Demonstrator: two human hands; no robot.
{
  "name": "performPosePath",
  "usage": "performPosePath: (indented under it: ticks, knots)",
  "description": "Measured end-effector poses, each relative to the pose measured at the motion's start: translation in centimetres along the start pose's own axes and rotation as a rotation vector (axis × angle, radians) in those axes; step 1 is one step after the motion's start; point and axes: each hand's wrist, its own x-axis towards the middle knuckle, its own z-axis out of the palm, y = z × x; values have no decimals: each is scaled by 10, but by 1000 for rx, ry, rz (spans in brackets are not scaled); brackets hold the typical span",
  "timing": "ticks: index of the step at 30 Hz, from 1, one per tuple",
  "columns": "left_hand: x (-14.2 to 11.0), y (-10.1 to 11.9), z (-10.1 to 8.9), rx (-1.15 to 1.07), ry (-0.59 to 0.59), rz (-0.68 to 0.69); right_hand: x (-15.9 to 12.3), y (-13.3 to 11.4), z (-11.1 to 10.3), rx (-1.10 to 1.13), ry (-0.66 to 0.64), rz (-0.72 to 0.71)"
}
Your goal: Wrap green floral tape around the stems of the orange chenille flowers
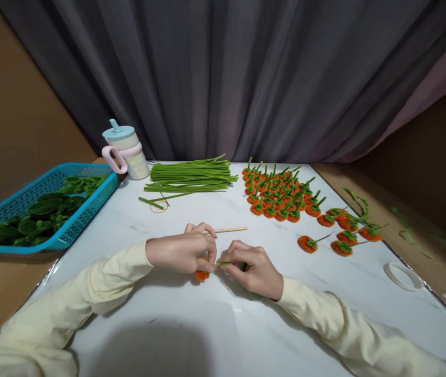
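Observation:
My left hand (187,250) is closed on a small orange pipe-cleaner persimmon (202,275), low over the white tabletop. Its fingers hide the fruit's upper part. Facing it, my right hand (253,266) pinches a short green pipe cleaner (223,263) at the persimmon's stem side. The two hands almost meet. Behind my left fingers lies a thin wooden stick (231,230), its left end hidden by that hand. Several loose orange persimmons with green tops, one of them this persimmon (308,244), lie to the right of my right hand.
Finished-looking persimmons (281,191) stand in rows at the back right. Green pipe cleaners (191,175) are stacked at the back centre, near a rubber band (159,207). At left are a lidded cup (128,152) and a blue basket (85,214) of green leaves. A tape roll (403,276) lies right.

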Motion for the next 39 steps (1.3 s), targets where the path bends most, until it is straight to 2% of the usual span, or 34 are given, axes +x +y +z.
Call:
performPosePath:
  ticks: [4, 8, 10, 13, 16, 23, 26, 32, 35, 39]
  knots:
    - [-1, -4, -10, -79, -50, 42, 2, 1, -3, 184, 2, 187]
    - [6, -15, -18, -387, -182, 66, 3, 4, -3, 438, 32, 317]
    - [11, -26, -16, -546, -202, 62, 4, 5, -3, 553, 20, 371]
    - [19, -44, -5, -813, -215, 41, 5, 5, -3, 681, 11, 438]
    - [23, -57, 12, -1051, -203, 55, 5, 6, -4, 702, 0, 474]
    - [29, -62, 38, -1371, -200, 94, 6, 7, -6, 751, -18, 507]
    - [31, -62, 42, -1444, -184, 102, 7, 7, -7, 792, -24, 526]
    - [29, -56, 41, -1521, -40, 70, 7, 9, -6, 826, 14, 550]
    - [27, -53, 42, -1410, 49, 56, 7, 10, -6, 766, 14, 551]
    - [24, -50, 47, -1132, 224, 64, 9, 10, -7, 696, -18, 538]
